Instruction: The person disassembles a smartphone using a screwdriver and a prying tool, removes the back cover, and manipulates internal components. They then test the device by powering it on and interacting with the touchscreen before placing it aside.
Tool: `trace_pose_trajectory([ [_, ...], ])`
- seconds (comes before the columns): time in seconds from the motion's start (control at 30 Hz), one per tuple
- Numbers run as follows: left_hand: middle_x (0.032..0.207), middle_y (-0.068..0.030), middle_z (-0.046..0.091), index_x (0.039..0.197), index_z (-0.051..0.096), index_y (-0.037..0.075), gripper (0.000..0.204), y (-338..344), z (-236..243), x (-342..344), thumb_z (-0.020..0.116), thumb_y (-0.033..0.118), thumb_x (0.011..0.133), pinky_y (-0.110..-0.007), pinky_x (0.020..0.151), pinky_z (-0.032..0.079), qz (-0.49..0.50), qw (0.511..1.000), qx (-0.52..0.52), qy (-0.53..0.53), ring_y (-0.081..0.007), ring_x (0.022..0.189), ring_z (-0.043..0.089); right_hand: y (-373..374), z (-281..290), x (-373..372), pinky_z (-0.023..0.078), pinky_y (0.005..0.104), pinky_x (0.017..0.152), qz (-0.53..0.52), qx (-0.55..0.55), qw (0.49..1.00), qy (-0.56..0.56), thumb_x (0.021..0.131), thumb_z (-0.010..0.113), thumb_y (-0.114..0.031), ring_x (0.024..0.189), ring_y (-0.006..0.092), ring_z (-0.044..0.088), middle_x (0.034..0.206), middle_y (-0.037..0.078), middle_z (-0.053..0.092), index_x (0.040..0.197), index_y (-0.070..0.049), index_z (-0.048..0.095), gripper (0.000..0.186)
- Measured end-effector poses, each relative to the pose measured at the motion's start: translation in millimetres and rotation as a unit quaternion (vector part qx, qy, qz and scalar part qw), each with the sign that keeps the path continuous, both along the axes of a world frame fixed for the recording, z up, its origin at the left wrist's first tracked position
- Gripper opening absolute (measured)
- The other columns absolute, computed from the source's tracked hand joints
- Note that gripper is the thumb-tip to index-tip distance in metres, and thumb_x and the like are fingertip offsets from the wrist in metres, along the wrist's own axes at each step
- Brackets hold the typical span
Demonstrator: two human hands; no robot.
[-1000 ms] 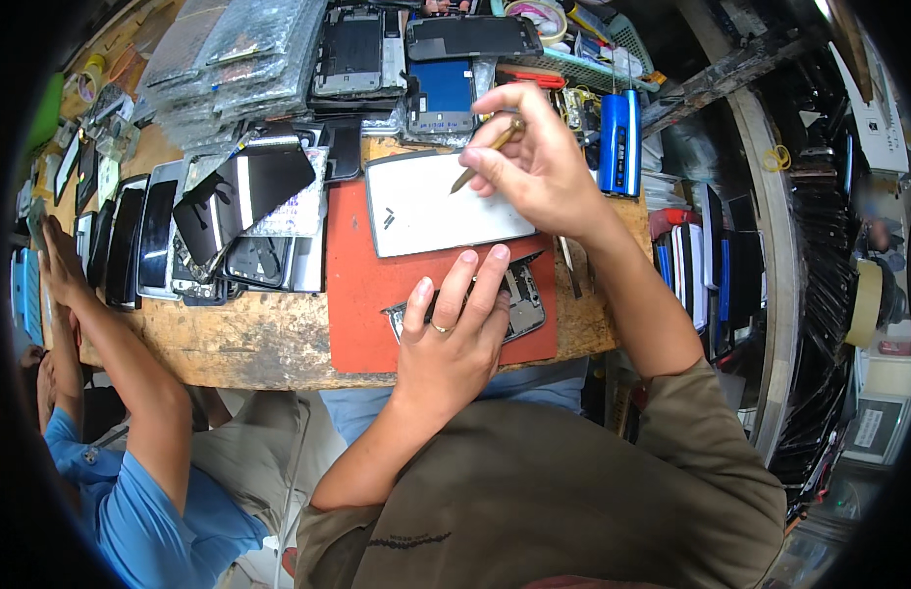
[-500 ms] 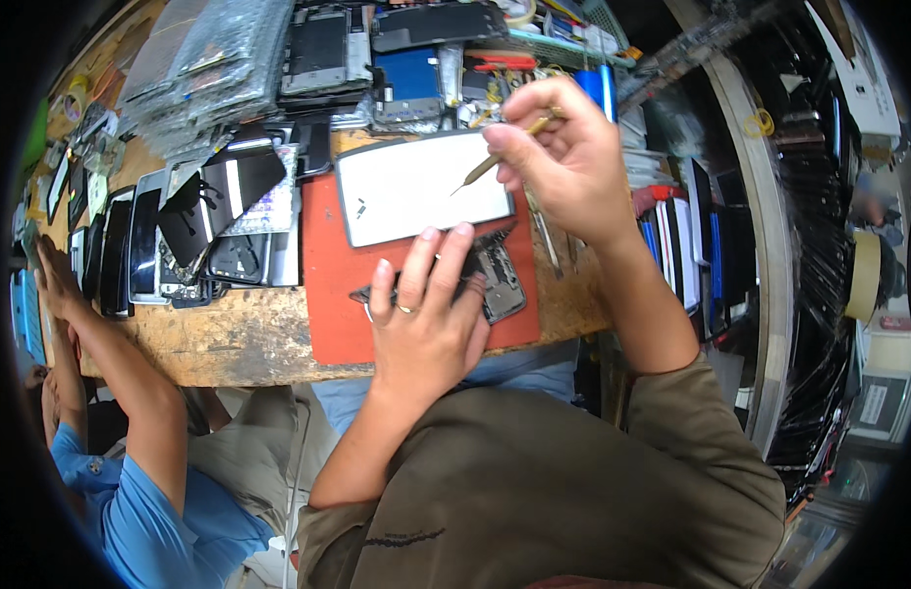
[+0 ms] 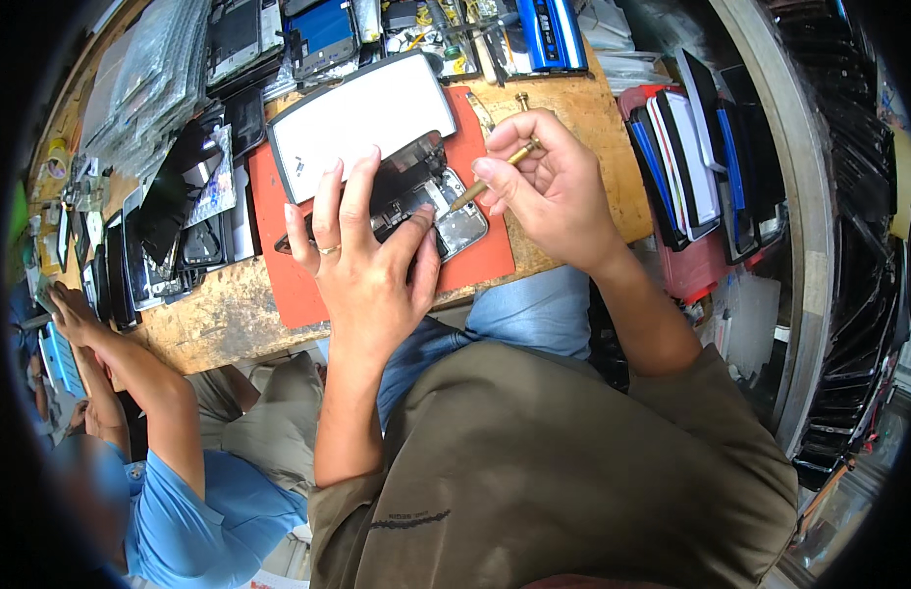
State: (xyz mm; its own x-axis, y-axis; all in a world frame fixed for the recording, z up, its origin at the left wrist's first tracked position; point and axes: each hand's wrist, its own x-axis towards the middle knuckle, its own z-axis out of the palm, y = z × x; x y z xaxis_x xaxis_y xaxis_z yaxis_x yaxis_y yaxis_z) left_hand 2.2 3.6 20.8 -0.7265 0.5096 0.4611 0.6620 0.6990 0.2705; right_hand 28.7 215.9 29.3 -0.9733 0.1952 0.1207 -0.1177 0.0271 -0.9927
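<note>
One brass screwdriver [image 3: 470, 195] is jutting from the grip; one opened smartphone [image 3: 463, 228], one white board [image 3: 362, 113] and one red mat [image 3: 300, 290] are lying leftward.

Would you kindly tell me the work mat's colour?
The work mat is orange-red, clearest in the head view.

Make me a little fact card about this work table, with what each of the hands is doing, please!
Surface: wooden bench, red mat on top
On the mat: opened phone
Left hand: fingers spread, index fingertip on the phone
Right hand: holds a brass-coloured tool, tip at the phone; touching or not is too small to tell
Beyond the phone: white pad with small dark pieces
</note>
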Motion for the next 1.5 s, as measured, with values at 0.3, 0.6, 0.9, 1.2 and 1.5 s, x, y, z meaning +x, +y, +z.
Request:
trace_pose_trajectory([
  [0.3, 0.162, -0.0127, 0.047, 0.094, 0.086, 0.026, 0.011, 2, 0, 0, 0.082, 0.030, 0.085, -0.054, 0.129, 0.001, 0.007, 1.000, -0.013, 0.016, -0.0356, 0.155, 0.033, -5, -12, -5, 0.054, 0.0235, 0.063, 0.003, 0.007, 1.000, 0.012, 0.099, 0.074, -0.002, 0.076, 0.0053, 0.067, 0.090, 0.004, 0.069, 0.109, 0.001, 0.062, 0.016],
  [0.6, 0.161, -0.0089, 0.049, 0.089, 0.085, 0.028, 0.007, 2, 1, -1, 0.083, 0.029, 0.083, -0.052, 0.129, 0.001, 0.012, 1.000, 0.001, 0.012, -0.0330, 0.153, 0.037, -6, -13, -6, 0.054, 0.0238, 0.061, -0.006, 0.011, 0.999, 0.038, 0.099, 0.074, -0.003, 0.073, 0.0052, 0.066, 0.088, 0.004, 0.068, 0.109, 0.001, 0.063, 0.016],
  [0.9, 0.161, -0.0073, 0.049, 0.088, 0.084, 0.029, 0.006, 2, 1, -2, 0.085, 0.029, 0.082, -0.052, 0.129, 0.002, 0.014, 1.000, -0.003, 0.011, -0.0326, 0.152, 0.036, -6, -12, -6, 0.054, 0.0245, 0.061, -0.003, 0.051, 0.998, 0.046, 0.098, 0.075, -0.003, 0.073, 0.0064, 0.068, 0.088, 0.005, 0.069, 0.107, 0.001, 0.063, 0.015],
  [1.2, 0.161, -0.0121, 0.048, 0.092, 0.086, 0.027, 0.010, 2, 3, -2, 0.084, 0.027, 0.082, -0.058, 0.128, 0.004, 0.015, 1.000, -0.020, 0.003, -0.0366, 0.154, 0.036, -4, -13, -6, 0.054, 0.0248, 0.059, -0.003, 0.035, 0.998, 0.055, 0.098, 0.075, -0.005, 0.071, 0.0063, 0.067, 0.089, 0.005, 0.071, 0.107, 0.000, 0.063, 0.016],
  [1.5, 0.161, -0.0081, 0.048, 0.086, 0.084, 0.027, 0.005, 4, 3, -3, 0.085, 0.028, 0.081, -0.052, 0.130, -0.001, 0.013, 1.000, 0.001, 0.000, -0.0325, 0.154, 0.035, -4, -14, -9, 0.056, 0.0258, 0.060, -0.007, 0.068, 0.995, 0.070, 0.097, 0.076, -0.005, 0.074, 0.0083, 0.072, 0.088, 0.006, 0.072, 0.107, 0.000, 0.063, 0.017],
])
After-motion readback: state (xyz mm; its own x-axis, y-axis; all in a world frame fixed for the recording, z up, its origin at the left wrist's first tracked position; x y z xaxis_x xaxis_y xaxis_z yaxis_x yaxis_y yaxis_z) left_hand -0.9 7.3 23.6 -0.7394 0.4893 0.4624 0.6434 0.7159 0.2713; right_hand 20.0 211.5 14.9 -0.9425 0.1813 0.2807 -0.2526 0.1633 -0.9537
